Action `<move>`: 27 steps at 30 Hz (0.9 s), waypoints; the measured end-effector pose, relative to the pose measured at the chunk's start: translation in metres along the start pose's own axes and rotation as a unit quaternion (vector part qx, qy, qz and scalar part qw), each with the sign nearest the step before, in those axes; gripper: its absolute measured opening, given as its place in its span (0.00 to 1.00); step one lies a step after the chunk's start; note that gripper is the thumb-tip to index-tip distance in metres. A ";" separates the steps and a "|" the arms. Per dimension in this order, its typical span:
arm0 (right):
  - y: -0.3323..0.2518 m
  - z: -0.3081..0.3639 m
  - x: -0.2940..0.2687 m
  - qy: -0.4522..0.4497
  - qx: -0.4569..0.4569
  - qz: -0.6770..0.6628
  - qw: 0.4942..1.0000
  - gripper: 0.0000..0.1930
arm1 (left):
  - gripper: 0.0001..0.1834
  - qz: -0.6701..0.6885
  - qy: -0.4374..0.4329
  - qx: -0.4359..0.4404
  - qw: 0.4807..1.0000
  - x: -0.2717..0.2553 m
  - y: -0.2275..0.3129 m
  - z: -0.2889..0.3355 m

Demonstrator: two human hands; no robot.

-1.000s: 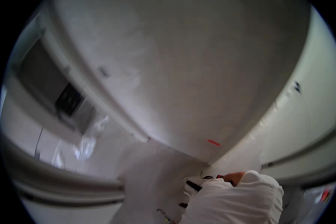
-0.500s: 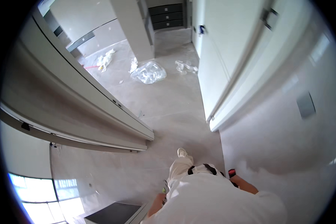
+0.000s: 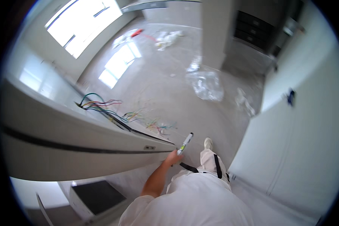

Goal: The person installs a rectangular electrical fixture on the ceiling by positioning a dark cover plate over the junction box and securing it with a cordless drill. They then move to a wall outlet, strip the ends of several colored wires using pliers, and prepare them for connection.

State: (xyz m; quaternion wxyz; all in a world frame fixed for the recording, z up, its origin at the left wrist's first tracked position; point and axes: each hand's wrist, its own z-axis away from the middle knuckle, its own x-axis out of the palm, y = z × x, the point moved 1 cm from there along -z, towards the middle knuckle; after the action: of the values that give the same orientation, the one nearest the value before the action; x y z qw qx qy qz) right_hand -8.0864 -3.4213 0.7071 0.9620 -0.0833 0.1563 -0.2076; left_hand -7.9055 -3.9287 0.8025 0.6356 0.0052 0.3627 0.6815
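Observation:
My left hand (image 3: 173,157) is closed round a slim, white-and-green pen-like tool (image 3: 184,144) with a dark tip. It points forward and slightly right, over the floor; its exact kind does not show. The hand is beside the end of the pale panel (image 3: 90,139), by a small latch plate (image 3: 149,147) in its edge. Beyond the panel, loose coloured wires (image 3: 101,107) stick out and more cut wire ends (image 3: 158,126) appear near the floor. My right hand is out of view, hidden by my body or beyond the picture.
Clear plastic sheeting (image 3: 205,84) lies crumpled ahead, with white scraps (image 3: 245,101) to its right. A white door (image 3: 290,139) with a dark blue handle piece (image 3: 290,97) stands on the right. A pillar (image 3: 214,34) and a dark drawer unit (image 3: 254,30) are farther back. A dark-topped box (image 3: 98,197) sits lower left.
My view has turned left and moved forward through the doorway. My left hand has come up and out with the pen-like tool. My right hand, seen earlier with a red-and-black object, has left the picture.

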 end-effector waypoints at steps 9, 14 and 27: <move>-0.291 -0.108 -0.211 -0.018 0.007 0.074 0.997 0.20 | 0.27 0.076 0.161 -0.076 0.981 -0.062 0.076 -0.073; -0.486 -0.148 -0.291 0.033 -0.016 0.079 0.996 0.18 | 0.33 0.229 0.110 -0.221 0.942 -0.101 0.086 -0.142; -0.932 -0.177 -0.217 -0.048 -0.171 0.394 0.902 0.15 | 0.20 0.427 0.190 -0.266 0.843 -0.158 0.094 -0.222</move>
State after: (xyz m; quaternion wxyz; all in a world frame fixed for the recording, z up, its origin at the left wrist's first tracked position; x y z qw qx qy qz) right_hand -8.6818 -4.1843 0.8094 0.9425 -0.1883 0.1627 0.2229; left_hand -8.0598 -4.1679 0.7575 0.1772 -0.1395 0.2426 0.9435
